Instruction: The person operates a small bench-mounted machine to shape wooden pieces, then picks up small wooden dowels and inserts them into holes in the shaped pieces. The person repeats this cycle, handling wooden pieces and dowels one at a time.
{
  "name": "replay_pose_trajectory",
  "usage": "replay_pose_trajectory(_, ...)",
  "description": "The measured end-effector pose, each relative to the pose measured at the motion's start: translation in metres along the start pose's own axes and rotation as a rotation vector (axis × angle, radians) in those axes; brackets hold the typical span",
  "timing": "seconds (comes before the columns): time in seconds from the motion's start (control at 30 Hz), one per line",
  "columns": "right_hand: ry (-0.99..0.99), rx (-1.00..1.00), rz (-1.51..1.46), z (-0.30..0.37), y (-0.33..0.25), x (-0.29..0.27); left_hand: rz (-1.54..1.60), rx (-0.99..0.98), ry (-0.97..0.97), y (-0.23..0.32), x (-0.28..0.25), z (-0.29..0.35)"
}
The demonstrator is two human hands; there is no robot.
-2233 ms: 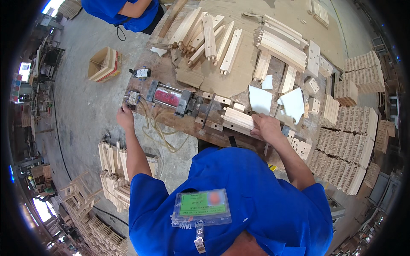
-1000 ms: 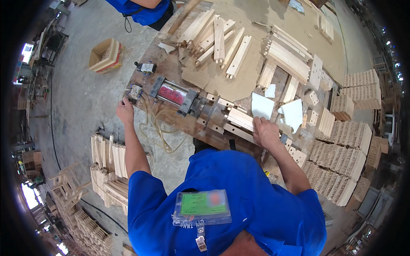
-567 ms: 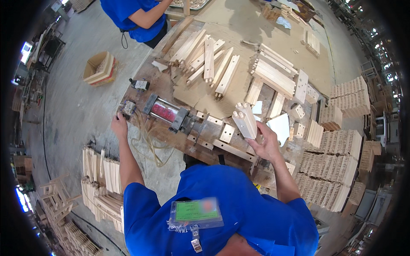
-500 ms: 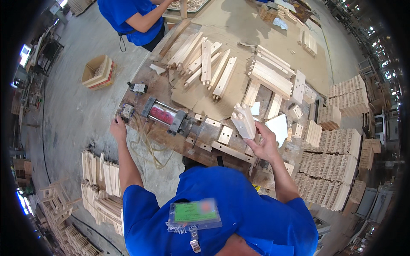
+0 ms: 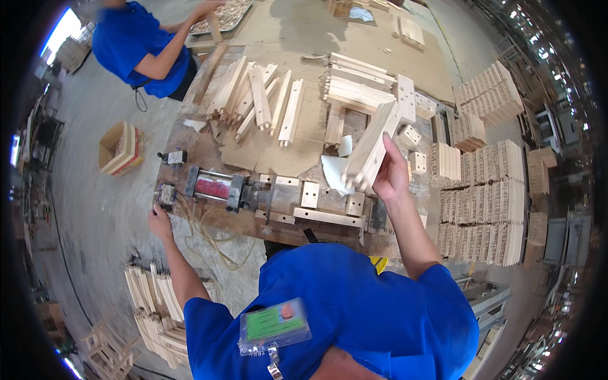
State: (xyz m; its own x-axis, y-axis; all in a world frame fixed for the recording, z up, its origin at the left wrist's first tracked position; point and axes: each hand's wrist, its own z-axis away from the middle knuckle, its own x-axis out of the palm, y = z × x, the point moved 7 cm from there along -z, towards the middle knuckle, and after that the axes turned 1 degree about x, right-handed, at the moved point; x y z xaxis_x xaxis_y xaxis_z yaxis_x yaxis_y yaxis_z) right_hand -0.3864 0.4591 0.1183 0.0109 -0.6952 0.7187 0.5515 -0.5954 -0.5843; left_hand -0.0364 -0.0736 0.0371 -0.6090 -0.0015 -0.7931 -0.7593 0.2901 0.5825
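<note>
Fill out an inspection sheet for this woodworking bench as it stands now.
Surface: worn wooden workbench, crowded.
Job's things: assembled slat piece lifted above the bench; clamp jig with red cylinder; small control box at the bench's left end.
Clutter: loose wooden slats, small drilled blocks.
Hands: right hand grips the slat piece; left hand at the control box.
Cables: hoses hang off the front edge.
Surroundings: stacked wooden parts right; co-worker's hand at far end.
</note>
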Motion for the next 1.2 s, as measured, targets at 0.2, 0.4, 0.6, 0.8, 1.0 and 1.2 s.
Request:
replay_pose_trajectory(0.2, 0.066, 0.085, -0.179, -0.015, -0.014, -0.025, 0.038, -0.004, -0.036, 0.005, 0.003, 0.001)
replay_pose_trajectory(0.4, 0.085, 0.115, -0.214, -0.017, -0.011, -0.034, -0.042, 0.095, -0.015, 0.011, 0.0, 0.002)
replay_pose_trajectory(0.6, 0.091, 0.096, -0.143, -0.016, -0.012, -0.03, -0.039, 0.081, -0.01, 0.011, -0.001, 0.003)
replay_pose_trajectory(0.8, 0.135, -0.034, 0.274, -0.02, -0.032, -0.042, 0.013, 0.082, -0.011, 0.016, -0.001, 0.003)
replay_pose_trajectory(1.0, 0.073, -0.348, 1.62, -0.041, -0.075, -0.028, 0.044, 0.078, -0.009, 0.027, -0.005, 0.004)
replay_pose_trajectory(1.2, -0.081, -0.376, 2.448, -0.102, -0.056, -0.018, 0.05, 0.037, -0.025, 0.048, -0.012, 0.009)
